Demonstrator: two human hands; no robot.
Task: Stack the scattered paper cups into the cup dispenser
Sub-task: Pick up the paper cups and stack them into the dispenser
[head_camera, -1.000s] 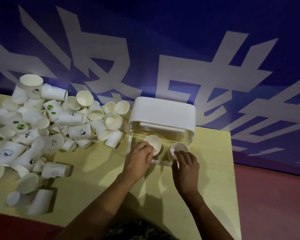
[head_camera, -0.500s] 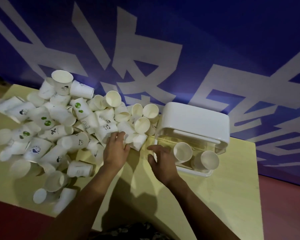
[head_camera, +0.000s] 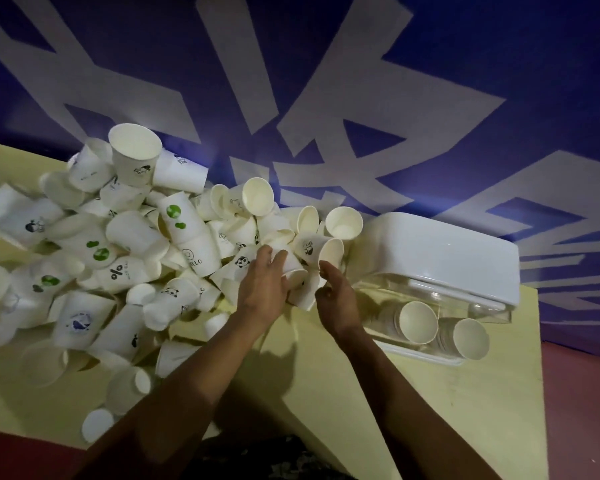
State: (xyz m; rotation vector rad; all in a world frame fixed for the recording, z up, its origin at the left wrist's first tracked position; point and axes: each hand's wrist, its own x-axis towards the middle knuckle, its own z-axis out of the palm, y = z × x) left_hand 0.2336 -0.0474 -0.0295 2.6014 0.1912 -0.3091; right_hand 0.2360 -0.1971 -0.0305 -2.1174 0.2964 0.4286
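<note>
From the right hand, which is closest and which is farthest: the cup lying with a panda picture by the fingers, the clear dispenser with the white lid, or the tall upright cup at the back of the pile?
Head view, measured from the right hand:
1. White paper cup with the panda picture, lying just beyond the fingertips.
2. Clear plastic cup dispenser with the white lid, to the hand's right.
3. Tall upright white paper cup, far left at the back of the pile.

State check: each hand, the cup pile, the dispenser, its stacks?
left hand: fingers laid over a lying cup, grip unclear
right hand: reaching, holds nothing
cup pile: scattered, mostly tipped
dispenser: on its side
two stacks: inside, mouths outward
</note>
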